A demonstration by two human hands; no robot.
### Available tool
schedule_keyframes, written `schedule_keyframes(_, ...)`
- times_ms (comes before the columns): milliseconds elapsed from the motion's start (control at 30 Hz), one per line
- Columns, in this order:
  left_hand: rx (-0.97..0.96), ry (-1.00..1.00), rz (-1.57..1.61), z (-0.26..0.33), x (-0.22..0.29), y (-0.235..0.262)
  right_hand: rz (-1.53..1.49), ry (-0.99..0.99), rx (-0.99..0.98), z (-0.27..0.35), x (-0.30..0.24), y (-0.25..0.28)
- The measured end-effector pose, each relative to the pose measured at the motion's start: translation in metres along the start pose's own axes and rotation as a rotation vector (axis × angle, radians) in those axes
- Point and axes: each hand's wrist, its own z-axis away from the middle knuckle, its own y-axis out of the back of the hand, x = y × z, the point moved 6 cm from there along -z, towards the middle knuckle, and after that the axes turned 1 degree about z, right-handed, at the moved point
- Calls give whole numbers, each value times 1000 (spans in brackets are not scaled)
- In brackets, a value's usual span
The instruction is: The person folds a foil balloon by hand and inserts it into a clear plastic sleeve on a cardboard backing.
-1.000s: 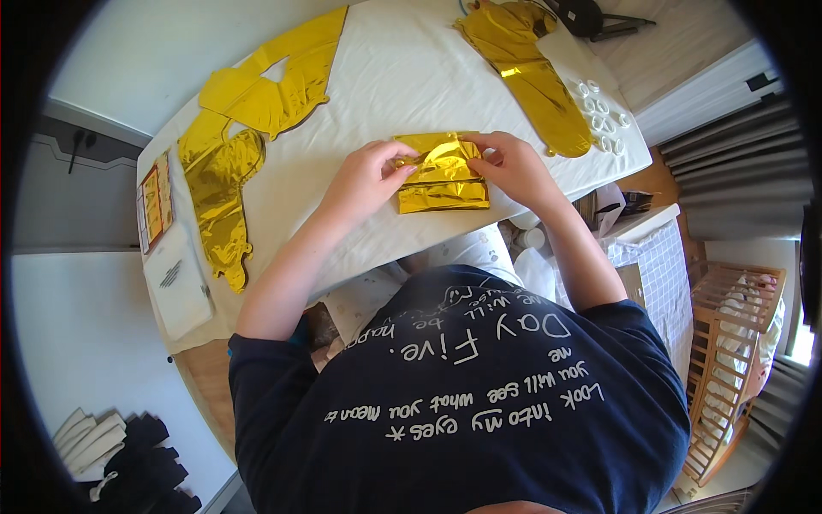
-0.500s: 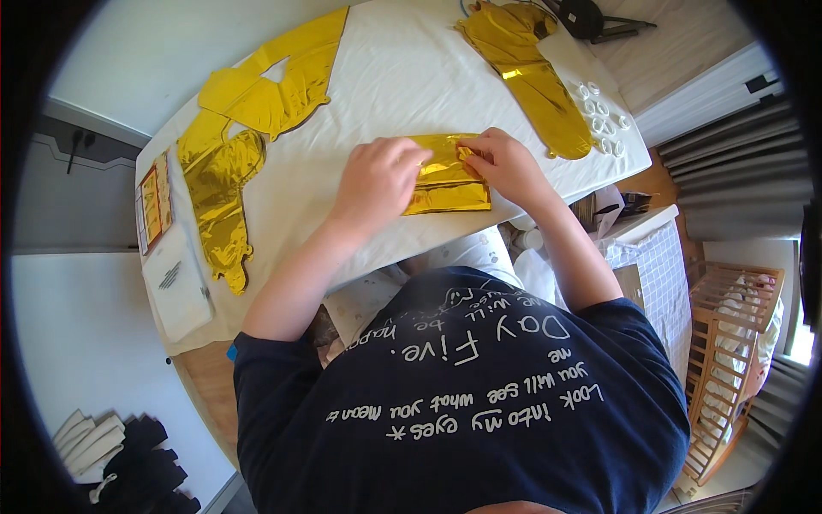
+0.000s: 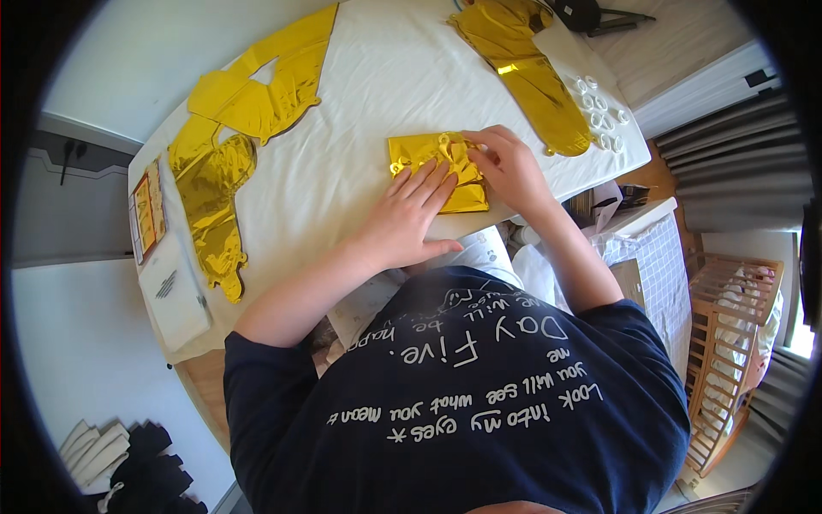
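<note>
The folded gold foil [image 3: 431, 151] lies at the centre of the frame, near the front edge of the white-covered desk [image 3: 360, 111]. The left hand [image 3: 407, 221] rests across its lower left part, palm down, its fingers stretched out, slightly spread and released, with the thumb pointing off to the right. The right hand [image 3: 505, 171] is at the foil's upper right corner with its fingers bent; whether they pinch the foil I cannot tell.

In the upper left of the frame a large gold foil shape [image 3: 287, 98] lies flat with a small hole in it, and a narrower foil shape [image 3: 211, 197] runs down from it. Another long foil shape [image 3: 535, 94] lies at the upper right, beside a cluster of small white rings [image 3: 604, 120].

At the left edge of the desk are an orange printed card [image 3: 151, 210] and, below it, a whitish flat packet [image 3: 174, 300]; what the packet holds cannot be made out.

At the right of the frame stands a wooden crib [image 3: 709, 377] with pale cloth [image 3: 733, 347] inside, seen through its slats. A checked cloth [image 3: 655, 265] hangs nearer the desk, beside a whitish bag [image 3: 535, 270] whose contents are unclear.
</note>
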Motion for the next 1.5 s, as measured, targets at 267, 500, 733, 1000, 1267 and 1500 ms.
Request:
schedule_keyframes(267,-101,60,-4,-1,1,1,396,403,80,66,-13,-7)
schedule_keyframes(500,-107,71,-4,-1,0,-2,445,237,-1,67,-11,-5)
schedule_keyframes(733,-111,86,41,0,-1,-2,-146,-116,-29,53,22,31)
schedule_keyframes(1000,-86,70,21,2,-1,-1,323,435,22,23,1,26)
schedule_keyframes(1267,-80,61,19,2,-2,-3,266,597,-62,10,6,26)
schedule_keyframes(1500,-76,60,14,3,-3,-4,233,609,-92,6,4,25)
